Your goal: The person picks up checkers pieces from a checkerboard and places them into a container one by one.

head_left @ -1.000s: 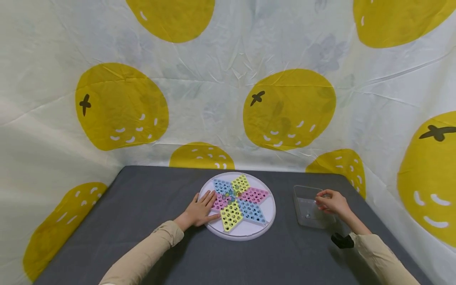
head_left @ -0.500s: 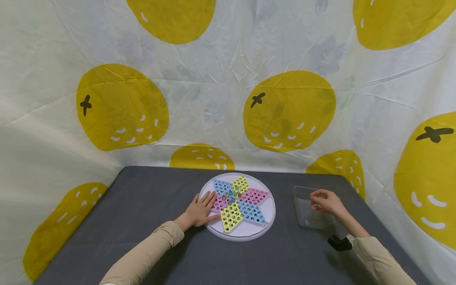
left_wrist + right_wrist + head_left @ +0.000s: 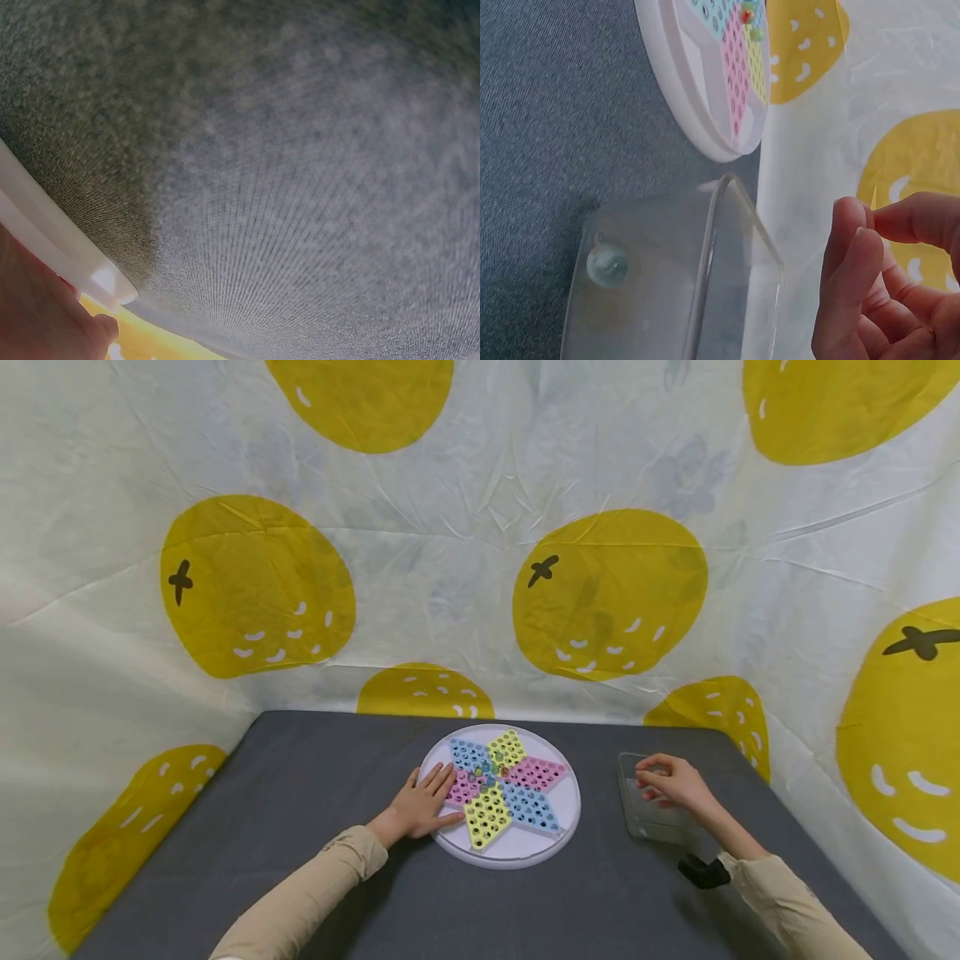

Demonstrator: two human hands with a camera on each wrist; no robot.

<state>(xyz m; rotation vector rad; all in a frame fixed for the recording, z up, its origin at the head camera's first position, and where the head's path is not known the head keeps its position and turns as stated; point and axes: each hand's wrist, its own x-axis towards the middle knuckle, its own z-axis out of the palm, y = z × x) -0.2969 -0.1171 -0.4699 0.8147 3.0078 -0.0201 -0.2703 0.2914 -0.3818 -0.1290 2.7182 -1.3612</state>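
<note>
In the head view, a round white Chinese checkers board carries a star of pink, yellow and blue hole-dotted points. Several glass marbles cluster near its centre. My left hand rests on the board's left side with fingers spread. Over a clear plastic box to the right, my right hand is raised. The right wrist view shows thumb and fingertips brought together; I cannot tell whether something small sits between them. One clear marble lies in the box.
A dark grey cloth covers the table. Behind it and at both sides hangs a pale curtain printed with large yellow fruit. A black strap piece sticks out at the right cuff.
My right hand has moved left across the box, away from its right side. The left hand and the board have stayed in place.
</note>
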